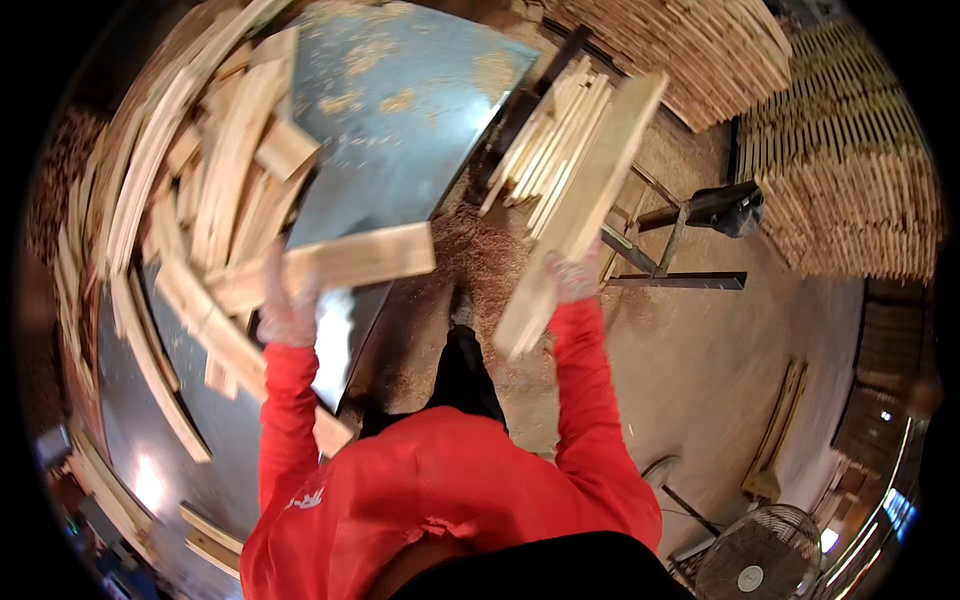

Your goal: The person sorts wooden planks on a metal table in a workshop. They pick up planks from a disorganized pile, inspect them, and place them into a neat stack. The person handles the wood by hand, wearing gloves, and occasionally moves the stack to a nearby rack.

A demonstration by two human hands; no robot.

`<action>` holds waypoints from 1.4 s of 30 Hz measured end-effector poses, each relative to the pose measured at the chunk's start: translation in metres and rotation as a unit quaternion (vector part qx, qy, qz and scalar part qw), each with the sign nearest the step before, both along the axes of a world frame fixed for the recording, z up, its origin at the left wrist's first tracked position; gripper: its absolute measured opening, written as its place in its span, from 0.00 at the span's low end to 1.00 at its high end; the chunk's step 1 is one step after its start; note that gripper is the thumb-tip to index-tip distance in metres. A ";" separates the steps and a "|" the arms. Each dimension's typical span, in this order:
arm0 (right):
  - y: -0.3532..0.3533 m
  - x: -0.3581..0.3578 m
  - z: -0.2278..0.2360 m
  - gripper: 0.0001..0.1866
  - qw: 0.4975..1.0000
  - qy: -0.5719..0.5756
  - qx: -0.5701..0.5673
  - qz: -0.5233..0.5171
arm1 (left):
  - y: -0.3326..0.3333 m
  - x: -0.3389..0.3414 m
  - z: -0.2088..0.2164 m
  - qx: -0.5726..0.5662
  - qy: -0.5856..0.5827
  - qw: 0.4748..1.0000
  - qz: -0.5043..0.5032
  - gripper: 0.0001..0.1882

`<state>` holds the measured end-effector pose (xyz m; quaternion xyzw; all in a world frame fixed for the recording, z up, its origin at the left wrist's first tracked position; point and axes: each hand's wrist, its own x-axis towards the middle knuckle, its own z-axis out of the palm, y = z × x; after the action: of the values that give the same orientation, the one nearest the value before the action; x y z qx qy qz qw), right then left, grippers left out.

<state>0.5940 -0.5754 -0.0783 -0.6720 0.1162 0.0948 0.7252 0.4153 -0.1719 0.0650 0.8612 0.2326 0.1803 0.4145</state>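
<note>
My right hand [573,277] grips the edge of a long, pale wooden board [590,190], held slantwise to the right of the metal table. Some of its fingers are hidden by the board. My left hand [288,310], a little blurred, has its fingers apart over the lower edge of a shorter wooden board [370,257]. That board lies across other pieces, and its right end juts past the table's edge. Beneath my left forearm a long wooden strip [222,330] runs slantwise.
The metal table [400,120] carries sawdust and a heap of loose boards [235,170] at left. Thin wooden sticks [560,130] rest on a dark metal stand [680,281] at right. Stacked lumber [840,150] stands behind. A round fan [757,555] is at lower right.
</note>
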 end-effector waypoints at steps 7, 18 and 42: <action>-0.130 0.214 -0.132 0.34 0.920 0.005 -0.373 0.119 | 0.104 -0.024 -0.074 0.429 0.283 0.826 0.232 0.50; -0.067 0.302 -0.167 0.43 0.580 -0.030 -0.704 0.409 | 0.199 -0.093 -0.143 0.047 0.310 0.839 0.444 0.62; 0.153 0.071 0.070 0.24 0.930 -0.261 -0.049 0.253 | 0.052 -0.059 -0.012 -0.116 -0.002 0.831 0.543 0.56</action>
<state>0.6649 -0.4221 -0.0087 -0.7149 -0.2470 0.0907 0.6478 0.3560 -0.1198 0.0529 0.5412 0.6816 0.3496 0.3468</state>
